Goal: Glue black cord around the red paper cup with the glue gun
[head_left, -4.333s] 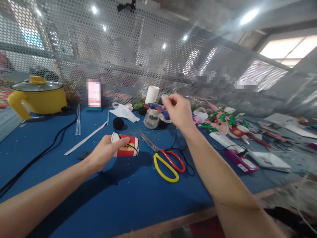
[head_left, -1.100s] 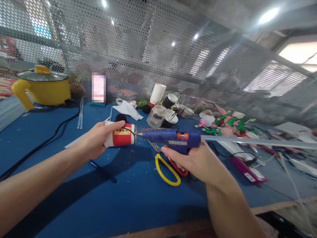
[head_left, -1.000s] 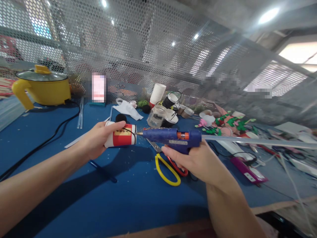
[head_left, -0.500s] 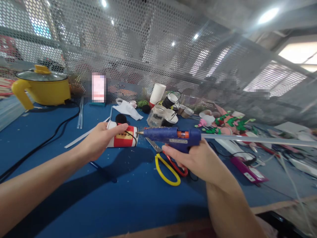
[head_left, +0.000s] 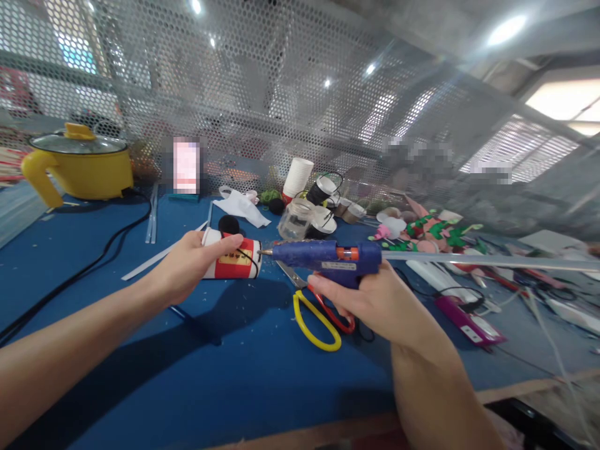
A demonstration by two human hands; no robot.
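Observation:
My left hand [head_left: 194,262] is closed round a red and white paper cup [head_left: 244,267] held on its side, its base facing right. A thin black cord runs across the cup, and a round black ball [head_left: 229,225] shows just behind it. A blue hot glue gun [head_left: 323,257] is gripped in my right hand [head_left: 360,297]. Its metal nozzle meets or nearly meets the edge of the cup's base; contact is hard to tell. From the gun's rear a long clear glue stick [head_left: 469,259] sticks out. Scissors [head_left: 319,322] with yellow and red handles lie below the gun.
A yellow electric pot [head_left: 94,169] stands back left, its black cable crossing the blue table [head_left: 262,387]. Behind the cup are a clear jar [head_left: 296,219], stacked white cups [head_left: 299,177] and white cloth [head_left: 241,206]. Craft pieces and a purple device [head_left: 471,320] crowd the right.
Both hands stay almost where they were. The cord on the cup's right end has shifted slightly inward, away from the rim of the base; the nozzle remains at that end.

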